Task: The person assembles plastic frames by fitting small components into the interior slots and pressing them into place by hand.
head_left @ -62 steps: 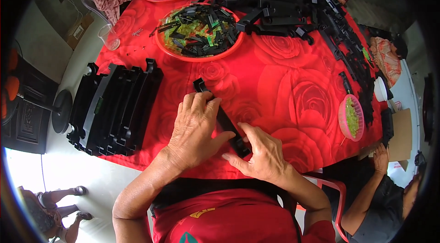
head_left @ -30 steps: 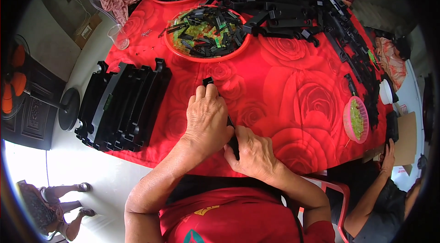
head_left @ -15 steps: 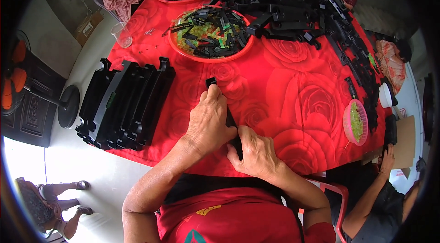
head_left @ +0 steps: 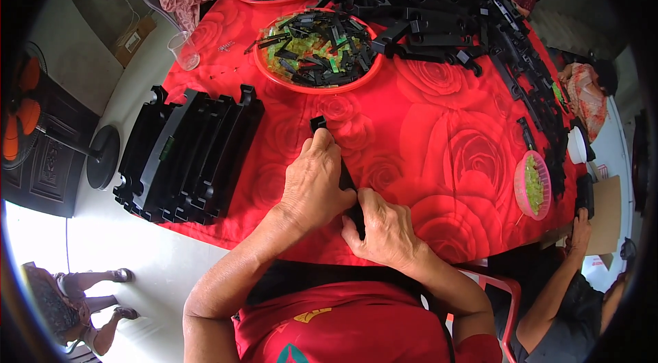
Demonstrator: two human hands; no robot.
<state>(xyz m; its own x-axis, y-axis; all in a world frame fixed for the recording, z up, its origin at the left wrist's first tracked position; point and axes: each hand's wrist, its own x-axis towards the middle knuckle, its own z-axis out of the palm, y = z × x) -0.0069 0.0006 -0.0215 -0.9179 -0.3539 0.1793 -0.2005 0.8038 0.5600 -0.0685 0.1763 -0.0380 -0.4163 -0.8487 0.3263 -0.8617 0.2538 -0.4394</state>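
Note:
A long black plastic part [head_left: 347, 177] lies in front of me on the red rose-patterned tablecloth [head_left: 439, 151], its far end pointing away from me. My left hand [head_left: 312, 174] is closed over its far half, thumb stretched toward the near end. My right hand [head_left: 385, 231] grips the near end, fingers and thumb on either side. Most of the part is hidden under my hands. To the left stands a row of similar black plastic parts [head_left: 185, 154] set side by side. Beyond my hands is a red basin [head_left: 319, 88] of small black pieces and yellow-green clear pieces.
A second red basin [head_left: 277, 1] sits farther back. Black parts [head_left: 425, 20] are heaped at the far right. A pink bowl [head_left: 541, 188] of yellow-green bits stands near the right edge. A clear cup [head_left: 184, 51] is at the left edge. Co-workers sit around the table.
My hands stay on the black part with almost no movement. The whole view has shifted very slightly. At the right, a co-worker's hand has moved up a little.

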